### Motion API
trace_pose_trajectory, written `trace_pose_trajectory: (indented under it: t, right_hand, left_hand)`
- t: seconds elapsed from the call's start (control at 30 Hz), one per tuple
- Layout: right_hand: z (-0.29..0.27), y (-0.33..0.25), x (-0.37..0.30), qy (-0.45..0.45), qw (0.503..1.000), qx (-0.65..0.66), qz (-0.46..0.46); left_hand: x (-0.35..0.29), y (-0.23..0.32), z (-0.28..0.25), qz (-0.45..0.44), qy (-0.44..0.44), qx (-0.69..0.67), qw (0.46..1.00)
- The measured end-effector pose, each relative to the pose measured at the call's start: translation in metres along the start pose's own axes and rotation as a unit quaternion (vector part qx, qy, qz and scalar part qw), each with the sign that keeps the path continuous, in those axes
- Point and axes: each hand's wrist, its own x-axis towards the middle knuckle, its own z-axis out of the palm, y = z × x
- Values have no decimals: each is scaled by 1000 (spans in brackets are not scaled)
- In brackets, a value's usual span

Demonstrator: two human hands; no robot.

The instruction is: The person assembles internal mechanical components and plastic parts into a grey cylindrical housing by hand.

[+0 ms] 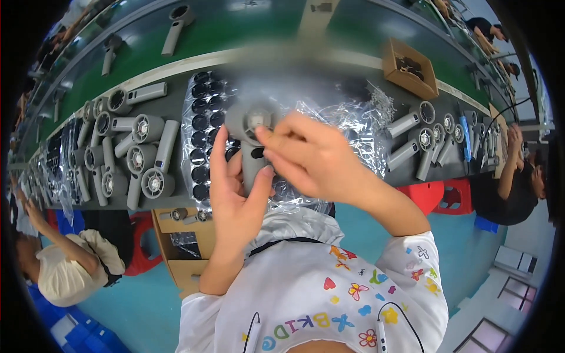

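Note:
A grey handheld fan [250, 167] stands upright in front of me, its round head at the top and a dark oval window on its handle. My left hand [232, 200] is wrapped round the handle, thumb across the front. My right hand [315, 156] is closed, thumb and fingertips pinched together at the lower front of the fan head; whatever lies between them is hidden. Beneath both hands, rows of black round parts [201, 122] rest in clear plastic wrapping [360, 140]. A blurred patch covers the area just beyond the fan.
Grey fans [141, 159] are heaped at the left; more fans [406, 154] lie at the right near a blue tool [466, 138]. A cardboard box [432, 88] holds dark parts. Beyond runs a green conveyor [226, 29] carrying fans. Co-workers sit on both sides, near red stools [453, 197].

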Motion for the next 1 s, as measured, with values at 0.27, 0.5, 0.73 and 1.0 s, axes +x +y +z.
trace_pose_trajectory:
  t: [0.27, 0.5, 0.73, 1.0]
  right_hand:
    - [-36, 14, -9, 12, 991, 81, 103]
    - [-70, 93, -33, 106, 946, -236, 197]
    - [-66, 108, -38, 63, 930, -292, 214]
    - [-107, 103, -41, 288, 863, 211, 359]
  left_hand:
    - [23, -13, -5, -7, -29, -71, 997]
    - [30, -30, -5, -23, -25, -60, 998]
    - [32, -31, -5, -25, -24, -61, 998]
    - [32, -31, -5, -40, -11, -72, 997]
